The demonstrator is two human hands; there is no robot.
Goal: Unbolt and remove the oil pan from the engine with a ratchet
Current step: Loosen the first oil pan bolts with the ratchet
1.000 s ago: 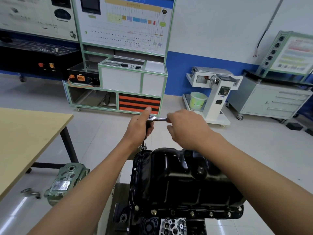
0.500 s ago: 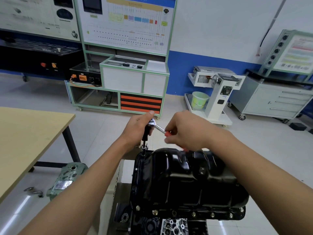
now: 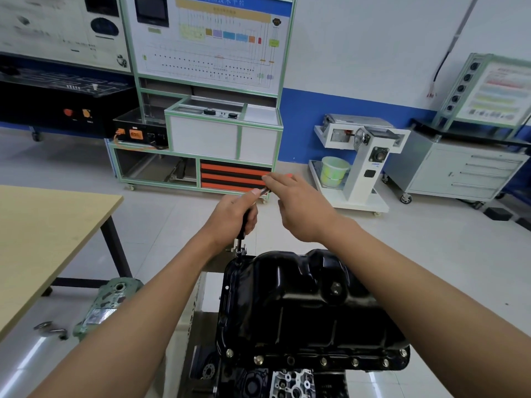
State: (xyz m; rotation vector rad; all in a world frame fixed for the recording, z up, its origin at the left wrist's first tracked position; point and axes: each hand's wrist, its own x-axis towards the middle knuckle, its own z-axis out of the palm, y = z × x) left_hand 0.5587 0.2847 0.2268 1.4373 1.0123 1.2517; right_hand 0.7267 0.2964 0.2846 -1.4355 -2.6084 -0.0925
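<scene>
Steadies ratchet [image 3: 239, 248] upright at oil pan's [image 3: 310, 308] far-left corner with left hand [image 3: 230, 222], fingers [image 3: 253, 222] wrapped round shaft; pinches handle with right hand [image 3: 301, 211], likely to swing it.

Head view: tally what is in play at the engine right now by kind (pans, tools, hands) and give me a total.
oil pan: 1
ratchet: 1
hands: 2, the left hand and the right hand, both holding the ratchet
Total: 4
</scene>
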